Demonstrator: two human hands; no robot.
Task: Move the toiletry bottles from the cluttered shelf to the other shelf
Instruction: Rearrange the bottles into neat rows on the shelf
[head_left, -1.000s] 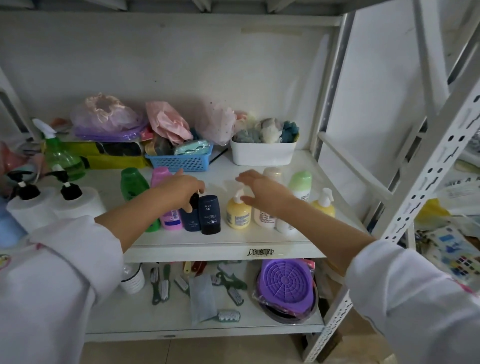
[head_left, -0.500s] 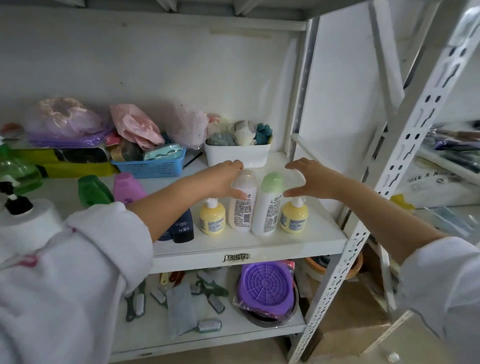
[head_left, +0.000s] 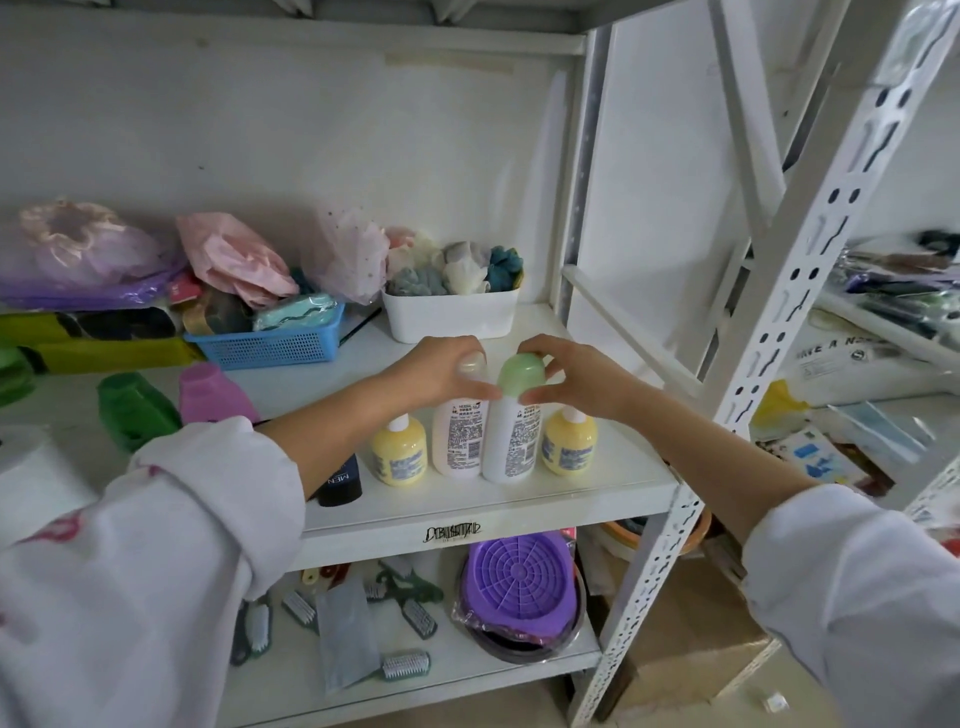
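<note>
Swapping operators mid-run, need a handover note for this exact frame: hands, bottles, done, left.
Left hand: closed on the cap of the tall white bottle with the pale cap, which stands on the shelf.
Right hand: closed on the tall white bottle with the green cap, also standing.
Two small yellow pump bottles flank that pair at the front of the white metal shelf.
Further left: black tube, pink bottle, green bottle.
Done: no bottle visibly off the shelf.
Left: lift the gripped pair, then move all the others.
</note>
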